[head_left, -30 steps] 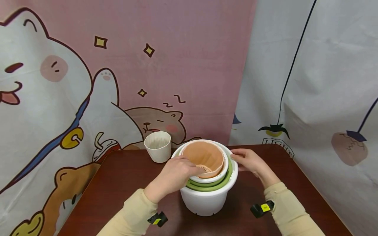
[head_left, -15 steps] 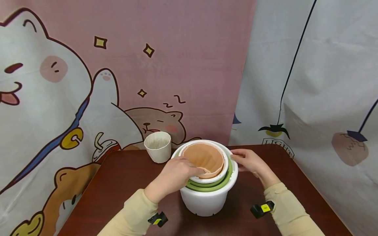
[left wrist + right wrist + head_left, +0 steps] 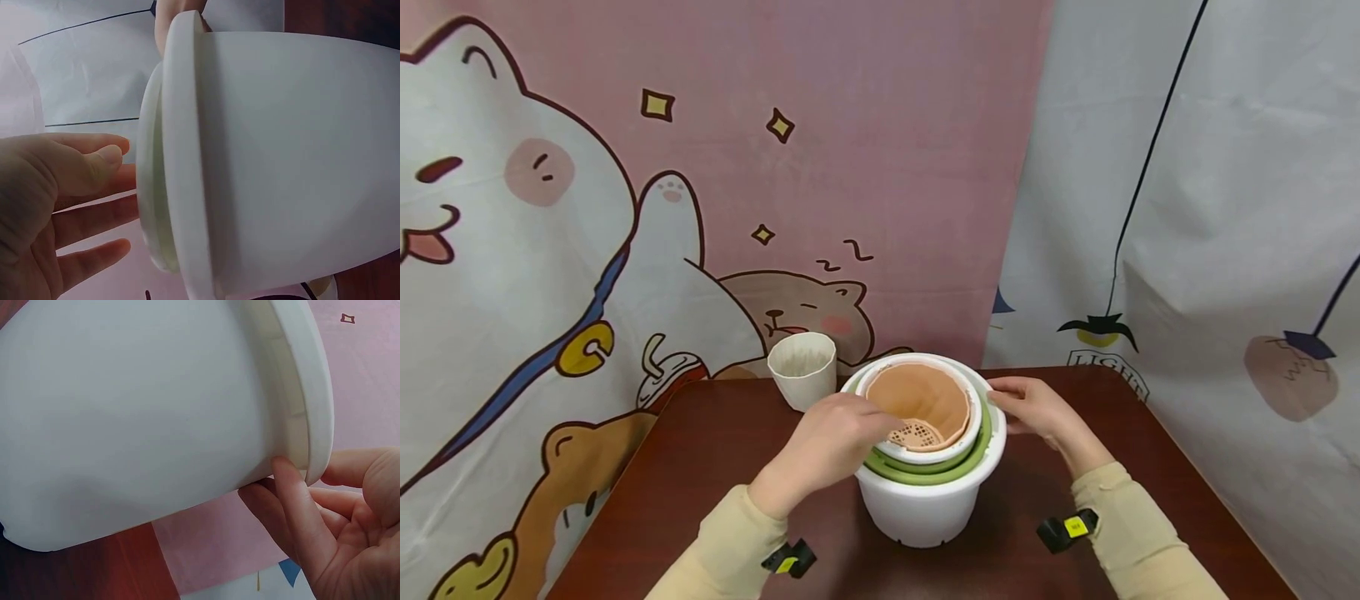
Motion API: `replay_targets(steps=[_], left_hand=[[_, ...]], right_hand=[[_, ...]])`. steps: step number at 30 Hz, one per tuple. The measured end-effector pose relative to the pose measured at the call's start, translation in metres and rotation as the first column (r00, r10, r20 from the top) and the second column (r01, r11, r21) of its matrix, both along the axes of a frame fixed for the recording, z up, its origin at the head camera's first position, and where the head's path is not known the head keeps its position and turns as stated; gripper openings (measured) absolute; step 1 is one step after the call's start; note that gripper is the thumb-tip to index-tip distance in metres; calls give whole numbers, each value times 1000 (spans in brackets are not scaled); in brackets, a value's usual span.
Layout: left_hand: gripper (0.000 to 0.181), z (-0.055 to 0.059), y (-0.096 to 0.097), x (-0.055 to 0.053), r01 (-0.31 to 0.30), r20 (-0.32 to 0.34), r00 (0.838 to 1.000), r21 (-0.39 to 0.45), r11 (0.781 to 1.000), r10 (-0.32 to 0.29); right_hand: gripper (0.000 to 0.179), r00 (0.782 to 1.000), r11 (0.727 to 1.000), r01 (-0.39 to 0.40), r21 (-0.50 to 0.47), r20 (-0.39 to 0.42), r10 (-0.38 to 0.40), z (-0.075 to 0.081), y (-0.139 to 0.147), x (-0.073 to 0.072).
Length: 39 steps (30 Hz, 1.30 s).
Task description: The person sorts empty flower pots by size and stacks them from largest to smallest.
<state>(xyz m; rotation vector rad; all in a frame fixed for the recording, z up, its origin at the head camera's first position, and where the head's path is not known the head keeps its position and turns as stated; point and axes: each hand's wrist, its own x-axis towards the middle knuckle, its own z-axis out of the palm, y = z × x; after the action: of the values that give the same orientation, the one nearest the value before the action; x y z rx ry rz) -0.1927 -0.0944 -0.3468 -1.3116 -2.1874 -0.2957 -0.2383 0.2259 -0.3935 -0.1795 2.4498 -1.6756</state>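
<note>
A stack of nested flower pots stands in the head view: a large white flower pot (image 3: 917, 512) outside, a green pot (image 3: 981, 450) within it, then a smaller white pot (image 3: 973, 421), and an orange pot (image 3: 925, 387) with a holed bottom innermost. At the near left of the stack's rims is my left hand (image 3: 827, 437), its fingers spread and loosely bent around nothing in the left wrist view. My right hand (image 3: 1037, 408) pinches the right side of the large white pot's rim, thumb under the lip and a finger over it in the right wrist view.
Behind and left of the stack, a small off-white pot (image 3: 805, 385) stands upright on the dark red table (image 3: 722, 467). Printed cloth (image 3: 910, 183) hangs close behind the table's back edge and along the sides.
My left hand has drawn back a little to the left from the orange pot, uncovering more of its holed bottom. The right hand and the stack stay in place.
</note>
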Motion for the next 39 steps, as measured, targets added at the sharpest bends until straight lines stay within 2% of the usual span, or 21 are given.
replay_targets(steps=[3, 6, 13, 18, 30, 35, 39], left_hand=[[23, 0, -4, 0, 16, 16, 1000, 38, 999, -17], [24, 1, -9, 1, 4, 32, 999, 63, 998, -6], [32, 1, -17, 2, -77, 96, 993, 110, 991, 67], [40, -4, -23, 1, -136, 111, 987, 155, 979, 119], [57, -14, -37, -4, -246, 180, 962, 241, 939, 206], [60, -20, -45, -8, -296, 178, 951, 290, 910, 253], [57, -26, -53, -12, -349, 190, 934, 311, 884, 302]], right_hand=[[48, 1000, 1000, 4, 5, -1, -4, 0, 0, 0], [47, 1000, 1000, 10, 4, 3, -10, 0, 0, 0], [48, 1000, 1000, 9, 10, 7, -9, 1, -1, 2], [48, 1000, 1000, 12, 12, 5, -12, 1, -2, 2], [47, 1000, 1000, 18, 4, 8, -18, 1, -1, 1], [47, 1000, 1000, 12, 6, 6, -12, 1, -2, 2], [46, 1000, 1000, 10, 6, 8, -10, 2, -2, 4]])
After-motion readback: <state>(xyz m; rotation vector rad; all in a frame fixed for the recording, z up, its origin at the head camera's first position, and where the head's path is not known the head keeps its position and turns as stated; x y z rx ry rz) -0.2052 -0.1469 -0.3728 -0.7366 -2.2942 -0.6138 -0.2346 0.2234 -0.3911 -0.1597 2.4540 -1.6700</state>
